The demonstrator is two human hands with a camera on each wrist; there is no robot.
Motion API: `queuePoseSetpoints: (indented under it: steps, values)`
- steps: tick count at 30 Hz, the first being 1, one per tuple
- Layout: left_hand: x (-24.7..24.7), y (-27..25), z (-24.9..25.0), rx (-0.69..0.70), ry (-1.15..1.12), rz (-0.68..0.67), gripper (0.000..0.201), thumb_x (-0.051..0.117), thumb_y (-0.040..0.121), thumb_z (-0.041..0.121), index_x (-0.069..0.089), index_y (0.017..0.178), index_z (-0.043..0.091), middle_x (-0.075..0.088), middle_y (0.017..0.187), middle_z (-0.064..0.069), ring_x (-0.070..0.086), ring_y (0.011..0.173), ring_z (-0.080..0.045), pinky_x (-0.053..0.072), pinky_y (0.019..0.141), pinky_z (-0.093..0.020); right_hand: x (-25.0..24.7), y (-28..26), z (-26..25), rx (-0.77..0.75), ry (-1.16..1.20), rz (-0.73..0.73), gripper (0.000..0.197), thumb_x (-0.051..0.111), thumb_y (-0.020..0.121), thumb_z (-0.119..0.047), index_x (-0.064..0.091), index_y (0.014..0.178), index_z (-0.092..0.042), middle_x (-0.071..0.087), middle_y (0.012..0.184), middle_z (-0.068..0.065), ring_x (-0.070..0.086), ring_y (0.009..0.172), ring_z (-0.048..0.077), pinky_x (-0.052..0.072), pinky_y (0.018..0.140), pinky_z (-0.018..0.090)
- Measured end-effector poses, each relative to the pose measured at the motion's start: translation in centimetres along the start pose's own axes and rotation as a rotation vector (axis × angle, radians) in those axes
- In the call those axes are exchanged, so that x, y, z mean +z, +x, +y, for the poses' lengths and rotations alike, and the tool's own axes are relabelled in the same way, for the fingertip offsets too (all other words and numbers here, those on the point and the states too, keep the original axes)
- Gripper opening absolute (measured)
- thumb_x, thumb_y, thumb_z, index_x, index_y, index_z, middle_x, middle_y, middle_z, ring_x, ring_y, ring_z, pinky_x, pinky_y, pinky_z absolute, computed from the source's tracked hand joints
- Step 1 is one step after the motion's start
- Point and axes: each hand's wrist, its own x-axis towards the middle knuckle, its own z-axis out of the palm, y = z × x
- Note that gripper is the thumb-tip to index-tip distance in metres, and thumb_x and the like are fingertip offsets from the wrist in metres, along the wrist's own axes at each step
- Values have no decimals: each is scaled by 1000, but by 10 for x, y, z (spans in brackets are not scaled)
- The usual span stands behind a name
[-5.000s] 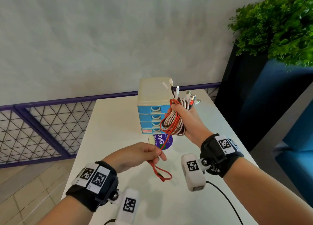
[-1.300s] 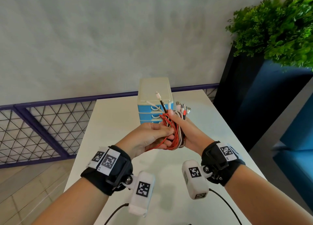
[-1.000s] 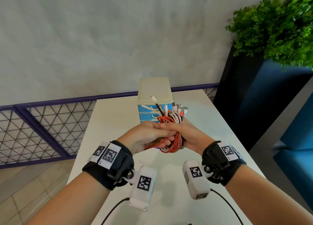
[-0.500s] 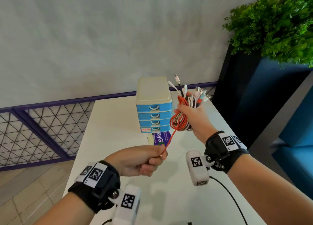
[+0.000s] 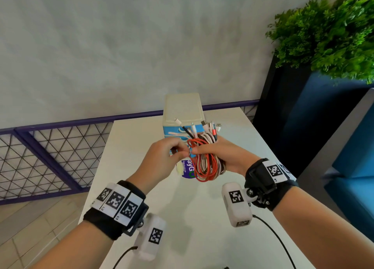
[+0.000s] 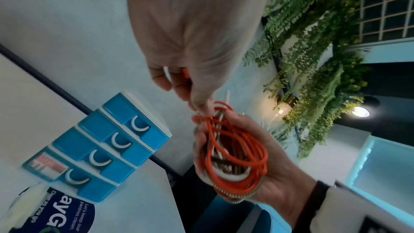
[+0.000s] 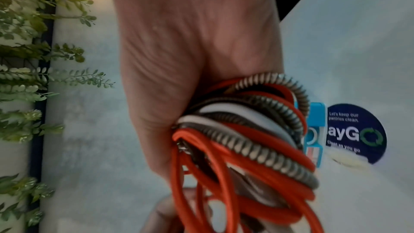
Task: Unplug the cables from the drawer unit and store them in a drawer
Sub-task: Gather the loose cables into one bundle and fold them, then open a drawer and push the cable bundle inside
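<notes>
Head view: right hand (image 5: 224, 157) grips coiled cables (image 5: 206, 163); left hand (image 5: 162, 161) pinches the orange strand beside it. Below them, a round sticker (image 7: 356, 132) reads "Let's keep our pantries clean."

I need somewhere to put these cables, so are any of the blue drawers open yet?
All shut: in the left wrist view the four blue drawers sit flush in the drawer unit.

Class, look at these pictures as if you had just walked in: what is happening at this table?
A person stands at a white table coiling cables. The right hand grips a bundle of looped cables, orange, white and braided, with the plug ends sticking up. The left hand pinches the end of the orange cable at the top of the bundle. Behind stands a small drawer unit; all four blue drawers are shut, so nothing is stored yet.
</notes>
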Motion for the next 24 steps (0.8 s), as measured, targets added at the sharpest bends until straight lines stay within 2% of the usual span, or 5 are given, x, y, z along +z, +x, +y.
queuePoseSetpoints:
  steps: [10, 15, 18, 21, 24]
  values:
    - [16, -2, 4, -151, -171, 171, 14, 75, 79, 17, 65, 89, 20, 69, 85, 9, 65, 79, 0, 47, 65, -6, 14, 2, 11, 25, 25, 1, 33, 67, 82, 1, 65, 113, -7, 68, 97, 18, 69, 89, 27, 58, 81, 39]
    - [16, -6, -7, -236, -326, 142, 21, 61, 91, 22, 51, 109, 21, 74, 92, 5, 70, 86, -7, 57, 84, -38, 17, 6, 17, 68, -98, 147, 32, 68, 78, -4, 65, 109, -11, 69, 104, 23, 70, 84, 26, 58, 79, 40]
    - [1, -10, -6, -19, -58, 118, 37, 59, 91, 16, 42, 120, 30, 60, 120, 11, 59, 108, -2, 53, 91, -36, 14, 6, 15, 114, -148, 161, 27, 69, 78, -4, 63, 104, -11, 70, 100, 22, 70, 81, 26, 59, 75, 37]
    - [-8, -12, -1, 367, 529, -46, 80, 66, 79, 6, 24, 143, 31, 25, 156, 5, 25, 143, -14, 32, 113, -37, 17, 7, 8, 152, -208, 108, 28, 67, 79, -3, 64, 106, -7, 69, 97, 21, 69, 82, 28, 58, 78, 39]
    - [-5, -9, 0, 573, 906, -128, 97, 74, 72, 13, 18, 151, 22, 12, 161, -3, 10, 148, -23, 18, 117, -49, 32, 9, 4, 150, -252, -28, 43, 64, 79, 0, 57, 121, -7, 65, 111, 27, 66, 101, 38, 54, 92, 48]
